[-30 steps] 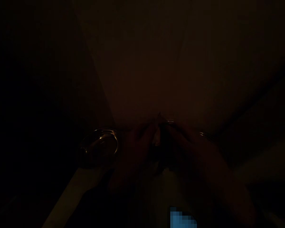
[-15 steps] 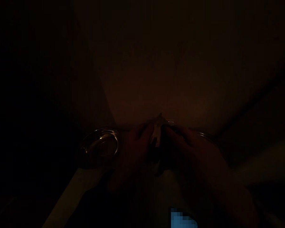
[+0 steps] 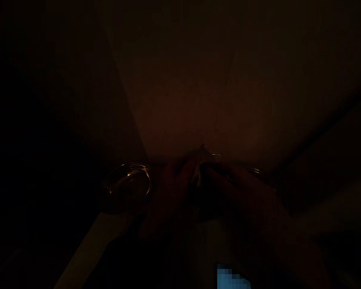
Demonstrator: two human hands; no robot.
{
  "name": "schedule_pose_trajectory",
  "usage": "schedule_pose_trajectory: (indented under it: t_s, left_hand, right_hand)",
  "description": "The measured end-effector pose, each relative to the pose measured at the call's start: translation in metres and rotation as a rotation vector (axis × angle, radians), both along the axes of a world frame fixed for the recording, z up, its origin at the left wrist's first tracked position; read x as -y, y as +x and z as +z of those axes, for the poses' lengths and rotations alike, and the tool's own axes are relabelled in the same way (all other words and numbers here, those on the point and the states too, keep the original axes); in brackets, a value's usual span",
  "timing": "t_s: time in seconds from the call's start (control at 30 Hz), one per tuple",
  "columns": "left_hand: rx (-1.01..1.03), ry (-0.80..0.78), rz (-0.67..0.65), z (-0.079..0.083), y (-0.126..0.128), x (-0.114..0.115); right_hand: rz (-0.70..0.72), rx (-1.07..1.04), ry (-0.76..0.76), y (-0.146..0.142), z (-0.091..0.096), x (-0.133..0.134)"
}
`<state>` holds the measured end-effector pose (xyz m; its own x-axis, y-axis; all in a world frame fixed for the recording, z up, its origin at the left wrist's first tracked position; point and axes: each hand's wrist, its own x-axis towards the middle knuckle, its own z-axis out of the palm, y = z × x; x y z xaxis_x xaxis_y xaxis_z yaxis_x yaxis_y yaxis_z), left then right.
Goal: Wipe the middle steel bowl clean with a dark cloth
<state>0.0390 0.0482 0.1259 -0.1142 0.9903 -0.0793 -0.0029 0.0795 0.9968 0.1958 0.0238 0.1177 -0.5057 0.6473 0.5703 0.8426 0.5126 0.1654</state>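
The scene is very dark. Between my two hands is a pale, thin piece with a pointed top (image 3: 198, 172); its kind cannot be made out. My left hand (image 3: 176, 180) is closed, its thumb and fingers pressed on the left side of this piece. From the right, my right hand (image 3: 237, 180) pinches it with curled fingers. Below the fingers everything is lost in black shadow. A shiny round bowl (image 3: 149, 182) stands just left of my left hand. Behind my right hand shows the curved bright rim of another round vessel (image 3: 257, 171), mostly hidden.
A brownish, dimly lit flat surface (image 3: 180, 108) rises beyond my hands, with a dark line slanting on the right. A pale strip (image 3: 87, 241) runs down at the lower left. A blue pixelated patch (image 3: 233, 279) glows at the bottom edge.
The light on my hands has grown dimmer. The pale piece looks narrower, and my right fingertips have shifted slightly left over it. The bowls have stayed in place.
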Motion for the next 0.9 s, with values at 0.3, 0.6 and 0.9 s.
schedule_pose_trajectory:
  t_s: [0.3, 0.6, 0.9]
  left_hand:
    - [0.022, 0.061, -0.040, -0.008, -0.001, -0.001]
    - [0.059, 0.015, -0.061, -0.009, -0.001, -0.001]
    - [0.069, -0.004, -0.055, -0.005, 0.002, -0.001]
  right_hand:
    - [-0.069, -0.036, 0.018, 0.004, -0.001, -0.005]
    - [-0.021, -0.057, 0.034, 0.001, -0.001, -0.004]
    - [0.046, -0.003, 0.007, 0.001, 0.003, 0.001]
